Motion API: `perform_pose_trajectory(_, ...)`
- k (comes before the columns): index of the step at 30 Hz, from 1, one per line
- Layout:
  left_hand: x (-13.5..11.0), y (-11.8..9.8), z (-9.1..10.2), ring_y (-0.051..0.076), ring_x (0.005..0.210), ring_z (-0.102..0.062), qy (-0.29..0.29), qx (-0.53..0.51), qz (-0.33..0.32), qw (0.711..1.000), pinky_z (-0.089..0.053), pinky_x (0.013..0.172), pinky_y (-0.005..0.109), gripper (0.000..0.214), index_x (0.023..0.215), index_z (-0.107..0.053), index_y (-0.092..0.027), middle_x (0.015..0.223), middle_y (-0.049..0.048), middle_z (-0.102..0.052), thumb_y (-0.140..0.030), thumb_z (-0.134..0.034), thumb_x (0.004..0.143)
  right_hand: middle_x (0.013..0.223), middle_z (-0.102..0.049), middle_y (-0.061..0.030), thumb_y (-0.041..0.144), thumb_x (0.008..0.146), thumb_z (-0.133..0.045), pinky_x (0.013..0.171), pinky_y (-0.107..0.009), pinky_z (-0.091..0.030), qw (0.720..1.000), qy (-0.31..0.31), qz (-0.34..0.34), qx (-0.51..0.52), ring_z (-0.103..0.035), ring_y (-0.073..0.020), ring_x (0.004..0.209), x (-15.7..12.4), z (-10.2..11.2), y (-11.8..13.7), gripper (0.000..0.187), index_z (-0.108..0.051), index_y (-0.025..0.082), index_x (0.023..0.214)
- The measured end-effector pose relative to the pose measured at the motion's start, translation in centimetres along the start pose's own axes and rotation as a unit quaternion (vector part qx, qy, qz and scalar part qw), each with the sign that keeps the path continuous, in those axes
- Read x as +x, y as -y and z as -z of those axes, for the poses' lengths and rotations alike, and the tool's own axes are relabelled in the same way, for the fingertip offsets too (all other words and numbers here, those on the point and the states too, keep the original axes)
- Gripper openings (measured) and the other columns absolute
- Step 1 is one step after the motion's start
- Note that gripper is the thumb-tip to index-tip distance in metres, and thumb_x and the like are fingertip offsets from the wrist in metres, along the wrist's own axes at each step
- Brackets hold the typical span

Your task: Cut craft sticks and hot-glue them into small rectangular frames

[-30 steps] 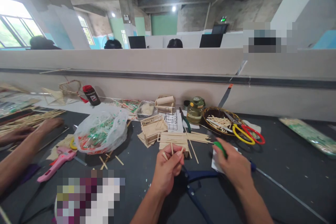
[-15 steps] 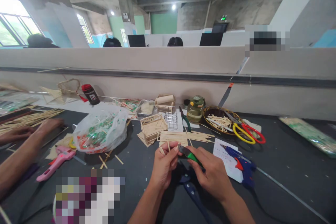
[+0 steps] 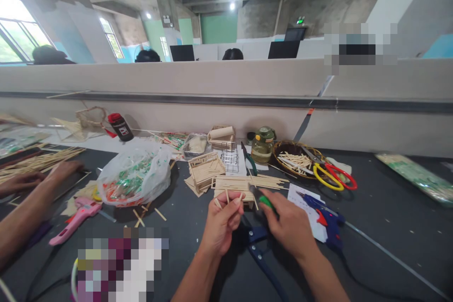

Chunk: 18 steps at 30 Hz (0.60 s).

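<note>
My left hand [image 3: 223, 222] is closed, pinching several short wooden sticks [image 3: 227, 196] whose ends poke up between thumb and fingers. In my right hand [image 3: 288, 219] is a green-handled knife [image 3: 266, 202]; its dark front end is blurred and points toward the left hand, a small gap away from the sticks. Below and between both hands lies a dark blue plier-like tool [image 3: 260, 250]. Just beyond my fingers is a flat row of wooden sticks [image 3: 231, 182], with a small stick-built box [image 3: 207, 170] behind it to the left.
At left are a plastic bag [image 3: 136, 179], a pink glue gun [image 3: 79, 219] and another person's hands [image 3: 63, 172]. At right lie a blue glue gun [image 3: 329, 219], scissors [image 3: 332, 177] and a basket of sticks [image 3: 283, 146]. A jar [image 3: 262, 144] stands behind, before a low partition [image 3: 198, 75].
My right hand has drawn the knife back to the right, away from the sticks in my left hand. The left hand keeps its pinch and has hardly moved.
</note>
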State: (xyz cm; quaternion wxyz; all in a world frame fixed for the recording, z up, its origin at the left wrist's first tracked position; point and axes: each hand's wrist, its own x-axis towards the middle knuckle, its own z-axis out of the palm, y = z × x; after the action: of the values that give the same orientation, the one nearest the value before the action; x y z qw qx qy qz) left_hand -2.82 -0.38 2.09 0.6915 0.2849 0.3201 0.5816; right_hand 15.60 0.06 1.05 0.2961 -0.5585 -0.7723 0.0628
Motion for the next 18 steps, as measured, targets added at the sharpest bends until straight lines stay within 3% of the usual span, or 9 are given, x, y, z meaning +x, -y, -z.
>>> perform_pose_trajectory(3, 0.0, -0.2, -0.1, -0.002, 0.038, -0.025, 0.002, -0.014, 0.007, 1.0, -0.014, 0.037, 0.013, 0.023, 0.087, -0.065, -0.011, 0.059, -0.0019, -0.055, -0.027, -0.074, 0.073, 0.113, -0.067, -0.0088, 0.037, 0.092, -0.045, 0.088, -0.038, -0.049, 0.992, -0.096, -0.082, -0.011, -0.063, -0.0248, 0.103, 0.1, 0.5, -1.4, 0.034, -0.061, 0.021, 0.117)
perform_pose_trajectory(5, 0.1, -0.1, 0.0, -0.002, 0.038, -0.025, -0.005, -0.022, 0.019, 1.0, -0.013, 0.036, 0.012, 0.023, 0.087, -0.065, -0.011, 0.059, -0.0021, -0.055, -0.026, -0.074, 0.073, 0.115, -0.066, -0.009, 0.037, 0.092, -0.046, 0.089, -0.036, -0.049, 0.992, -0.112, -0.059, 0.029, -0.062, -0.0236, 0.106, 0.1, 0.8, -1.1, 0.035, -0.06, 0.02, 0.118)
perform_pose_trajectory(11, 0.5, 0.3, 0.5, -0.002, 0.037, -0.026, -0.016, -0.022, 0.018, 0.999, -0.012, 0.035, 0.012, 0.028, 0.089, -0.063, -0.012, 0.061, -0.0026, -0.056, -0.029, -0.076, 0.071, 0.096, -0.067, -0.0068, 0.029, 0.094, -0.042, 0.075, -0.03, -0.051, 0.993, -0.013, 0.062, 0.102, -0.065, -0.0199, 0.088, -0.2, 0.3, 2.5, 0.032, -0.055, 0.022, 0.123)
perform_pose_trajectory(18, 0.4, 0.4, 0.4, -0.002, 0.037, -0.027, -0.017, -0.008, 0.013, 1.0, -0.013, 0.036, 0.012, 0.027, 0.087, -0.063, -0.012, 0.06, -0.0016, -0.058, -0.029, -0.076, 0.071, 0.093, -0.063, -0.0067, 0.027, 0.094, -0.043, 0.071, -0.031, -0.048, 0.994, 0.02, 0.069, 0.084, -0.062, -0.021, 0.085, -0.4, 0.0, 3.0, 0.031, -0.053, 0.021, 0.123)
